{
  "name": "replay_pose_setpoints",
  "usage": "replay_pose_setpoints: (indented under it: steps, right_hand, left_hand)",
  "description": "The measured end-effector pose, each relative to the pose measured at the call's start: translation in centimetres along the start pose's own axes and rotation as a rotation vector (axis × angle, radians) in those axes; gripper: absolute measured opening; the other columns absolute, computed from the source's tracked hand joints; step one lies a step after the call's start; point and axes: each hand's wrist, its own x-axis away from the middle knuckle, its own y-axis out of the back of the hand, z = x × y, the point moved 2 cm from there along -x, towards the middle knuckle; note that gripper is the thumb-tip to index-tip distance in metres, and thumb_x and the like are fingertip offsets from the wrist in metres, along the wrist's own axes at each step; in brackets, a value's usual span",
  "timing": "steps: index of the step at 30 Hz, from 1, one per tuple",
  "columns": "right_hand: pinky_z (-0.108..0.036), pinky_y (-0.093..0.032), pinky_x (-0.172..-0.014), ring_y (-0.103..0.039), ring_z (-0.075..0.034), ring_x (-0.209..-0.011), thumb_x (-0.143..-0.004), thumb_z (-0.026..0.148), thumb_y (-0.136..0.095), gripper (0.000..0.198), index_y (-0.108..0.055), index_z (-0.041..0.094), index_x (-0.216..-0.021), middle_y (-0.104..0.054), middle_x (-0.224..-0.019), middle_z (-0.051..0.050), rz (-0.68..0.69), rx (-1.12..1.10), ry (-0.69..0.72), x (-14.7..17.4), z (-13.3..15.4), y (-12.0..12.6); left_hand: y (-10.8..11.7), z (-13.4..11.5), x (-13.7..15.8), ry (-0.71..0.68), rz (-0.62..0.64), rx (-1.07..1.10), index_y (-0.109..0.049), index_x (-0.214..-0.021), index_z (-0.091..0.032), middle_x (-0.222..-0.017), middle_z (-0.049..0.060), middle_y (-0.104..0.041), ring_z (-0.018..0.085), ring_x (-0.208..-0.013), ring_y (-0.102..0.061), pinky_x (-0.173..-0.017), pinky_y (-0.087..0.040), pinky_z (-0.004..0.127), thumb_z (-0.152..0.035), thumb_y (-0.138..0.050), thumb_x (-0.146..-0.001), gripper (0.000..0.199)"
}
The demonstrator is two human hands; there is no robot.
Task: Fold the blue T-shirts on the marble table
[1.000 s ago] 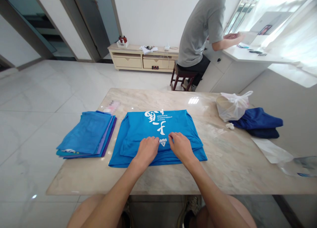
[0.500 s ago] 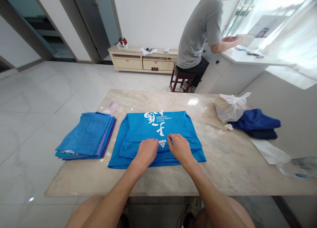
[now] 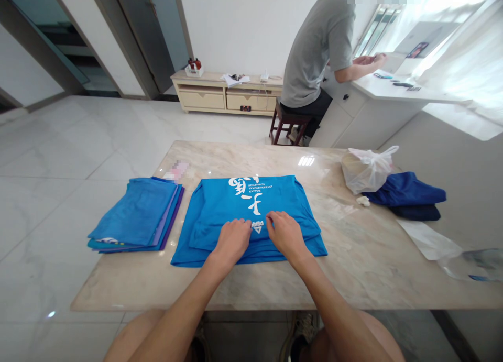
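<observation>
A bright blue T-shirt (image 3: 220, 207) with white lettering lies folded on the marble-topped table (image 3: 365, 273), right in front of me. Over its near part, my left hand (image 3: 234, 240) has its fingers curled down against the cloth. My right hand (image 3: 283, 233) is bent onto the same shirt, thumb and fingers drawn together. Between the two hands a white triangular logo shows. The fingertips are partly hidden, so how much fabric they grip is unclear. To the left sits a stack of folded blue and purple clothes (image 3: 135, 210).
At the right stand a white plastic bag (image 3: 367, 171), dark blue cloth (image 3: 414, 189), white paper (image 3: 428, 240) and a clear plastic item (image 3: 477, 262). Beyond the table, a person in a grey shirt (image 3: 318, 50) sits on a stool (image 3: 288, 122) at a white desk. A low cabinet (image 3: 202, 99) lines the wall.
</observation>
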Motion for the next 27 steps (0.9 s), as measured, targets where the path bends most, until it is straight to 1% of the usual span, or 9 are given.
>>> replay_pose_setpoints:
  steps: [18,21,24,25,27]
  right_hand:
    - [-0.034,-0.049,-0.089,-0.075,-0.028,-0.117,-0.119,0.026,-0.046,0.032,-0.078,0.02,-0.119,-0.083,-0.12,-0.01,0.005,-0.018,-0.002,0.1,-0.1,-0.2]
    - [-0.033,-0.05,-0.089,-0.075,-0.028,-0.116,-0.119,0.026,-0.047,0.032,-0.078,0.02,-0.119,-0.083,-0.118,-0.011,-0.001,-0.023,0.0,-0.2,-0.3,-0.1]
    - [-0.032,-0.05,-0.088,-0.075,-0.027,-0.116,-0.118,0.028,-0.048,0.031,-0.079,0.021,-0.12,-0.083,-0.119,-0.011,-0.028,-0.042,-0.03,-0.6,-1.8,0.8]
    - [-0.031,-0.05,-0.089,-0.075,-0.027,-0.117,-0.118,0.028,-0.048,0.031,-0.079,0.021,-0.12,-0.083,-0.119,-0.011,-0.044,-0.05,-0.055,-0.8,-2.7,1.3]
    - [-0.031,-0.049,-0.089,-0.076,-0.027,-0.116,-0.117,0.029,-0.048,0.032,-0.079,0.021,-0.122,-0.084,-0.12,-0.011,-0.087,-0.066,-0.129,-0.9,-5.0,2.3]
  left_hand:
    - [0.0,0.1,0.1,-0.012,0.007,-0.003,-0.077,-0.126,-0.016,-0.121,0.018,-0.081,0.037,-0.118,-0.078,-0.094,-0.06,0.046,-0.027,-0.044,-0.116,0.036]
    - [0.0,0.2,0.1,-0.012,0.01,-0.001,-0.077,-0.127,-0.017,-0.122,0.019,-0.081,0.036,-0.117,-0.078,-0.094,-0.06,0.045,-0.021,-0.041,-0.115,0.038]
    - [0.5,0.9,0.0,0.005,0.02,0.012,-0.077,-0.131,-0.019,-0.125,0.016,-0.081,0.033,-0.118,-0.079,-0.093,-0.058,0.041,-0.009,-0.038,-0.11,0.045]
    - [0.8,1.4,0.0,0.016,0.016,0.026,-0.076,-0.132,-0.02,-0.126,0.015,-0.082,0.032,-0.118,-0.079,-0.093,-0.058,0.04,-0.008,-0.038,-0.109,0.046]
    - [1.6,2.7,0.2,0.056,-0.016,0.072,-0.077,-0.133,-0.023,-0.129,0.014,-0.082,0.032,-0.12,-0.078,-0.092,-0.058,0.038,-0.012,-0.041,-0.11,0.043]
